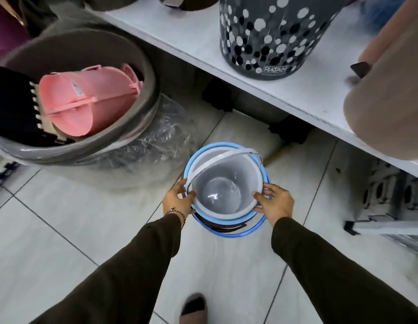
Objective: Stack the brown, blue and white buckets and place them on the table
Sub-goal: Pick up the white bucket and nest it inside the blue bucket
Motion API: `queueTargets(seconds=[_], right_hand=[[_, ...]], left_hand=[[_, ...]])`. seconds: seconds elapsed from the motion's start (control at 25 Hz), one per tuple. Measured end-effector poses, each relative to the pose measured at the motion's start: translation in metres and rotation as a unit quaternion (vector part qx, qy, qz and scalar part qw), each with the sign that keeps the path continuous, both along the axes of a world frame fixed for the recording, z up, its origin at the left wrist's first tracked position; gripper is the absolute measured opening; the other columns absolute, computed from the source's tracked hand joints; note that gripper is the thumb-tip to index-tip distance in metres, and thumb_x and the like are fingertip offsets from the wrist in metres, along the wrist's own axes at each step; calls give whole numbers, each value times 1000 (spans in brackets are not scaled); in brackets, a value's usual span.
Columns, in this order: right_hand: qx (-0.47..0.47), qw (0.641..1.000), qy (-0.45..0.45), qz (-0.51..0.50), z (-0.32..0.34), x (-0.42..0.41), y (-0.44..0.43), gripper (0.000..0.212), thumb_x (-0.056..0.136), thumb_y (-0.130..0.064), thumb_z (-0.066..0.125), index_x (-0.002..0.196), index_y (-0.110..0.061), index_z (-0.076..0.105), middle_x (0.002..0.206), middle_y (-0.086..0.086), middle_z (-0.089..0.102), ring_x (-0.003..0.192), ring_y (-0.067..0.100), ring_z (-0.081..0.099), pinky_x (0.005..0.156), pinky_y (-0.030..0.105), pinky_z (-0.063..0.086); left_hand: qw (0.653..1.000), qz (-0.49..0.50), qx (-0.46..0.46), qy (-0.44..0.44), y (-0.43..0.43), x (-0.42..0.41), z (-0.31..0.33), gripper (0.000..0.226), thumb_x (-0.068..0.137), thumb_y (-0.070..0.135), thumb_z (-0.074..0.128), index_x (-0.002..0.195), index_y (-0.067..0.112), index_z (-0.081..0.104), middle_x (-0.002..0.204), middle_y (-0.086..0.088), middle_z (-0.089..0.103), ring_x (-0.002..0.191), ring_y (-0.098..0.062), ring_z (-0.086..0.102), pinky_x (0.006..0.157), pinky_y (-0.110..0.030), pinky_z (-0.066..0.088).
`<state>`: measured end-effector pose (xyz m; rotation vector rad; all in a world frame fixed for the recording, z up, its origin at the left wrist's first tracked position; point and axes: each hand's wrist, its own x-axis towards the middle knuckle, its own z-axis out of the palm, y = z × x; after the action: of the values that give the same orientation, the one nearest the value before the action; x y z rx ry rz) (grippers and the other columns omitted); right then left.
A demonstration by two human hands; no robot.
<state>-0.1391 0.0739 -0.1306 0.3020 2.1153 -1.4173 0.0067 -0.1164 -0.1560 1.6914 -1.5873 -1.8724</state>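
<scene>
The white bucket [226, 183] sits nested inside the blue bucket [229, 222], and a strip of the brown bucket [220, 226] shows under the blue rim at the near side. The white handle lies across the top. The stack is above the tiled floor, in front of the white table [191, 46]. My left hand [178, 199] grips the rims on the left side. On the right side my right hand [274, 203] holds the rims, thumb on the white rim.
A large grey tub [142, 66] wrapped in plastic holds a pink bucket [86, 99] at the left. A dotted grey bin [271, 36] and a beige container [390, 108] stand on the table. A foot [194, 308] shows below. Dark items sit under the table.
</scene>
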Motion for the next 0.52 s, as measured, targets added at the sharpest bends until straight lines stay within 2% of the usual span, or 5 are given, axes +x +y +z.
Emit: queueTargets(seconds=[0.16,0.28,0.4,0.48,0.52], right_hand=[[101,994,42,27,-29,-3,-9,34,79,-8,80,110,-15,69,108,4,69,94,27,69,82,39,61],[169,976,132,46,-31,0,-13,36,80,-15,79,113,-21,67,122,0,56,97,17,60,86,28,52],[224,965,129,47,-39,-1,-7,77,71,-28,86,137,-24,47,139,4,39,110,19,51,93,36,50],[233,970,25,69,-53,-2,-1,108,60,-40,91,148,-24,30,146,10,40,125,30,48,105,49,45],[197,977,-41,67,-61,-1,2,112,56,-43,91,148,-25,28,144,9,45,125,32,50,105,52,44]], left_hand=[[997,-32,-62,-42,-13,-8,-25,54,76,11,82,125,13,61,119,-12,60,80,-28,69,48,-24,60],[993,-30,-98,-59,-20,-15,-33,86,67,7,86,138,25,40,109,-6,60,82,-28,69,72,-41,62],[987,-38,-79,-135,-26,-13,-42,105,68,24,88,151,21,23,128,-11,56,115,-31,58,97,-38,48],[982,-67,36,-173,-29,-11,-52,108,72,40,83,154,16,17,149,-16,42,132,-33,46,107,-42,40],[975,-73,121,-173,-29,-12,-56,106,76,42,78,155,14,14,152,-16,37,134,-33,44,110,-43,37]])
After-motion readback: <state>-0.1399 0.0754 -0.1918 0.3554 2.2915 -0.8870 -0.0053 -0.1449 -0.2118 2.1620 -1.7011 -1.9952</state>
